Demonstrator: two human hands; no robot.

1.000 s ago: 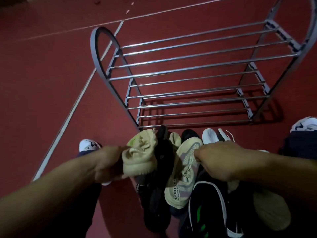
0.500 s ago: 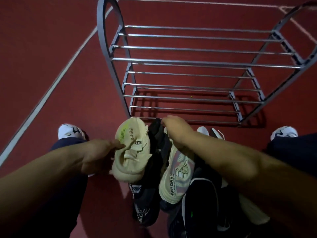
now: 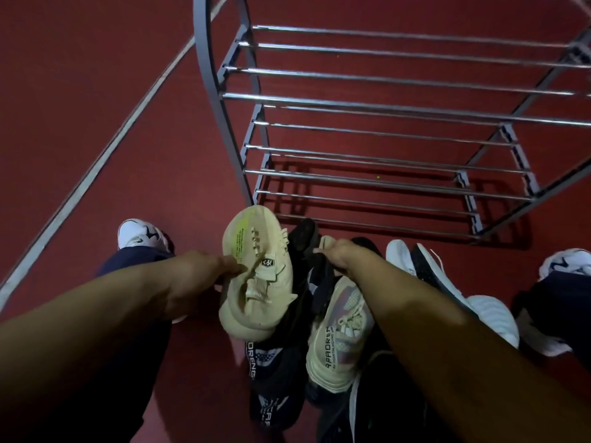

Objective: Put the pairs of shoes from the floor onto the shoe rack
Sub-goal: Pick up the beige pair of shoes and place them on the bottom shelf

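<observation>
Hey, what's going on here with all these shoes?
A person is clearing shoes off the floor onto a metal shoe rack, which holds none yet. The left hand holds a beige shoe lifted off the pile. The right hand reaches down to its mate, which lies among dark shoes. White shoes wait to the right.

The left hand (image 3: 195,279) held a beige sneaker (image 3: 257,276) off the red floor (image 3: 96,91), while the right hand (image 3: 339,255) gripped its mate (image 3: 339,337) among dark shoes (image 3: 275,375) before the metal shoe rack (image 3: 383,129).
</observation>
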